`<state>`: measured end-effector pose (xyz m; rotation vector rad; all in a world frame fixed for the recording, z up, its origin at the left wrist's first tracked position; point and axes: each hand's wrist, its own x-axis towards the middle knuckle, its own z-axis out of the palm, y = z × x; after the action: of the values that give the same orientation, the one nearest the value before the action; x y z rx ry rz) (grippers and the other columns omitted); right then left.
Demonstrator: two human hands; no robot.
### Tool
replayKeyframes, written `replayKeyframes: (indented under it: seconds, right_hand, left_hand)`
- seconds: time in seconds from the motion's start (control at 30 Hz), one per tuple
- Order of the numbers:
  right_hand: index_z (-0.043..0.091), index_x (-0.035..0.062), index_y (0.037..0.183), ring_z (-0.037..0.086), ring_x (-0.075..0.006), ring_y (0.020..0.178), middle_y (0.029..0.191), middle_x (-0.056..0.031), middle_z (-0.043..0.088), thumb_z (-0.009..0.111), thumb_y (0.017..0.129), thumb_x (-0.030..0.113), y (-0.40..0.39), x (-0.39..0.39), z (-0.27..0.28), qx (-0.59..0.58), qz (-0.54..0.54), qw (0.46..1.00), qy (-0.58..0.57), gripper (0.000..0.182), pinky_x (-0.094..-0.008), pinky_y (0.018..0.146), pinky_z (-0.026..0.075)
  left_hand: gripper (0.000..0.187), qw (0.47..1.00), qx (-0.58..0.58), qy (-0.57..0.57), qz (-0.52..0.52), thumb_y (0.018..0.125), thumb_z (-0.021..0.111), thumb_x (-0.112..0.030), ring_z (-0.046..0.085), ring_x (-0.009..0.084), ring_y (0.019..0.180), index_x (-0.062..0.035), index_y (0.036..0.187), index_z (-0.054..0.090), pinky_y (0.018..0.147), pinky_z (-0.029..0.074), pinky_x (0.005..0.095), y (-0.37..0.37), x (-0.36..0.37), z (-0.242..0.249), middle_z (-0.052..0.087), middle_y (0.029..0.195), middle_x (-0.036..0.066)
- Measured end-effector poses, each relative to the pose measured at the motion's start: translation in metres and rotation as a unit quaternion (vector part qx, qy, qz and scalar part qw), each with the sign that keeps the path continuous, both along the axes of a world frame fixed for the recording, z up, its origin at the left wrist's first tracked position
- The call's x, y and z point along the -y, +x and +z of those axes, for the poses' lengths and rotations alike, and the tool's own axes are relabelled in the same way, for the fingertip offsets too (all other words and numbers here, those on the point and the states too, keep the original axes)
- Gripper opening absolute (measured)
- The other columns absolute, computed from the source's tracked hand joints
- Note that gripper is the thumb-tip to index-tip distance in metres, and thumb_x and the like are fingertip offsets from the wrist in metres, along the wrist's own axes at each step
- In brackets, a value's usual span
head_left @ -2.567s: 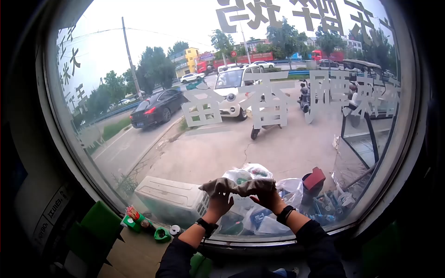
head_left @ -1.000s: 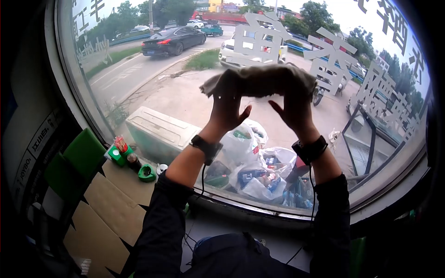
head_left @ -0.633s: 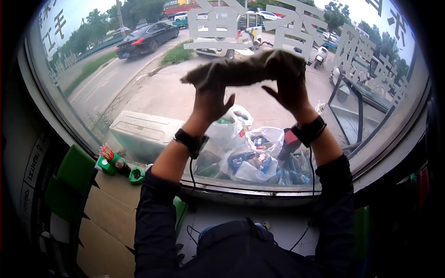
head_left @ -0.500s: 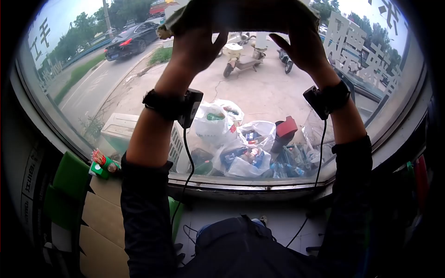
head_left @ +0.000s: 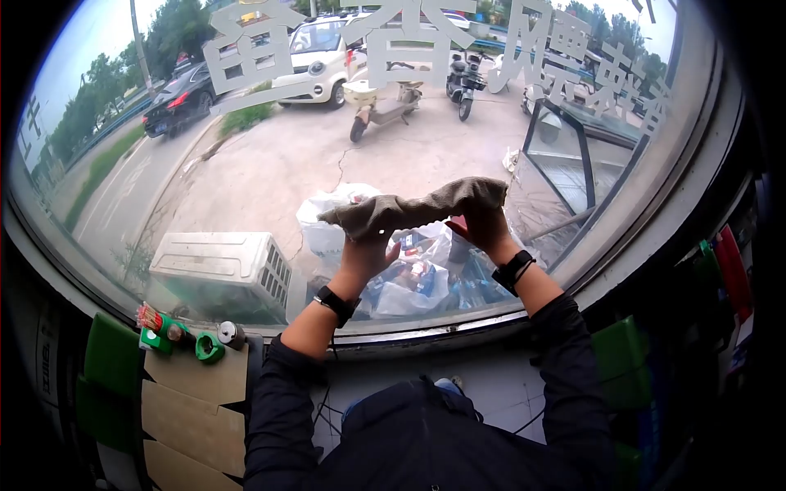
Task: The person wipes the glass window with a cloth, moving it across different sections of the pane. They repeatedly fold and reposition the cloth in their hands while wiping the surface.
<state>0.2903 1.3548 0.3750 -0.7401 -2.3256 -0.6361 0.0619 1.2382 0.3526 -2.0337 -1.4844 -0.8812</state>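
Note:
A grey-brown cloth (head_left: 422, 210) is stretched in a band between my two hands, up against the window pane (head_left: 270, 180). My left hand (head_left: 365, 255) holds its left part, the thumb sticking out below toward the middle. At the other end my right hand (head_left: 485, 230) holds the cloth, its thumb also pointing inward. The fingers of both hands are mostly hidden by the cloth. Large white letters (head_left: 417, 37) are stuck across the upper glass.
On the left, a brown table (head_left: 192, 425) bears a green toothpick-like holder (head_left: 155, 340), a green ashtray (head_left: 210, 348) and a can (head_left: 231, 334). Green chairs (head_left: 110, 360) stand beside it. The window sill (head_left: 426, 337) runs before me. Outside are filled plastic bags (head_left: 405, 295) and a white outdoor unit (head_left: 214, 254).
Both hands have come down the window with the cloth, from the top of view to its middle. The view has shifted too, showing more tabletop and vehicles outside.

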Motion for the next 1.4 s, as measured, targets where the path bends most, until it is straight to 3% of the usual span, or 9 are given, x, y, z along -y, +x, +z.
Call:
replayKeyframes:
  seconds: [0.23,0.33,0.4,0.5,0.6,0.87,1.03,1.2,1.4]
  right_hand:
    - [0.046,0.0031,0.109,0.045,-0.0329,0.104,0.106,-0.0145,0.049,0.074,0.062,0.029,-0.028,0.009,0.185,-0.146,0.117,0.956,0.227,0.061,-0.0413,0.089,0.034]
    - [0.056,0.0058,0.098,0.048,-0.029,0.1,0.104,-0.0115,0.053,0.069,0.069,0.034,-0.041,-0.014,0.269,-0.099,0.182,0.939,0.273,0.043,-0.0401,0.087,0.037]
    - [0.034,-0.001,0.123,0.04,-0.0389,0.108,0.118,-0.0228,0.041,0.064,0.074,0.025,-0.05,0.021,0.291,-0.136,0.145,0.94,0.276,0.063,-0.0458,0.092,0.031]
    - [0.035,0.0008,0.124,0.041,-0.0364,0.109,0.123,-0.0203,0.038,0.064,0.075,0.03,-0.06,0.027,0.263,-0.168,0.109,0.924,0.324,0.064,-0.046,0.092,0.03]
    - [0.056,0.0069,0.096,0.054,-0.0253,0.086,0.089,-0.0081,0.057,0.07,0.069,0.032,-0.072,0.02,0.204,-0.182,0.202,0.944,0.189,0.04,-0.0369,0.08,0.042]
    - [0.047,0.014,0.102,0.045,-0.0288,0.103,0.106,-0.0108,0.046,0.065,0.067,0.035,-0.064,0.046,-0.03,-0.019,0.088,0.996,-0.01,0.044,-0.0458,0.09,0.03]
    - [0.049,0.019,0.115,0.042,-0.0265,0.111,0.118,-0.0066,0.047,0.067,0.067,0.037,-0.072,0.03,0.066,-0.068,0.125,0.987,0.072,0.054,-0.0485,0.098,0.023]
    - [0.055,0.0102,0.107,0.046,-0.0289,0.106,0.113,-0.0122,0.051,0.059,0.079,0.033,-0.084,0.01,0.255,-0.185,0.195,0.931,0.246,0.037,-0.0409,0.092,0.032]
    - [0.037,0.0075,0.127,0.032,-0.0351,0.12,0.129,-0.0178,0.035,0.062,0.076,0.039,-0.083,0.014,0.224,-0.173,0.146,0.948,0.222,0.065,-0.0516,0.1,0.019]
  left_hand:
    - [0.061,0.983,-0.037,0.179,-0.009,0.072,0.062,-0.022,0.03,0.0367,0.123,-0.0077,0.126,0.04,0.1,0.027,0.045,-0.005,-0.002,0.175,0.031,0.133,0.019]
    - [0.052,0.962,-0.068,0.264,-0.014,0.073,0.063,-0.017,0.046,0.0337,0.106,-0.0085,0.12,0.043,0.088,0.037,0.0431,-0.036,-0.016,0.264,0.05,0.113,0.014]
    - [0.031,0.894,-0.163,0.41,0.078,0.075,0.06,-0.014,0.052,0.0302,0.094,0.0,0.103,0.055,0.081,0.042,0.0381,-0.019,0.007,0.292,0.057,0.094,0.018]
    - [0.054,0.951,-0.086,0.296,0.023,0.078,0.057,-0.033,0.038,0.0347,0.114,-0.0071,0.122,0.04,0.097,0.019,0.0518,-0.038,-0.018,0.239,0.044,0.119,0.018]
    - [0.062,0.979,-0.034,0.192,0.057,0.074,0.057,-0.034,0.027,0.0405,0.122,-0.0033,0.125,0.038,0.1,0.018,0.0501,-0.031,-0.01,0.15,0.033,0.128,0.023]
    - [0.063,0.992,0.01,-0.086,0.086,0.072,0.055,-0.031,0.027,0.0382,0.123,-0.0048,0.126,0.037,0.101,0.02,0.0518,-0.028,0.029,-0.066,0.031,0.131,0.021]
    - [0.064,0.997,0.044,0.036,0.044,0.076,0.053,-0.029,0.012,0.0399,0.129,0.0022,0.129,0.033,0.105,0.012,0.0446,-0.042,0.017,0.063,0.019,0.138,0.025]
    - [0.033,0.959,-0.002,0.275,-0.064,0.072,0.065,-0.016,0.056,0.0281,0.086,-0.0089,0.102,0.053,0.073,0.044,0.0382,-0.064,-0.004,0.26,0.054,0.094,0.012]
    - [0.056,0.973,-0.025,0.228,-0.022,0.077,0.059,-0.023,0.035,0.0364,0.117,-0.0007,0.124,0.039,0.098,0.026,0.0465,-0.053,0.001,0.227,0.041,0.122,0.02]
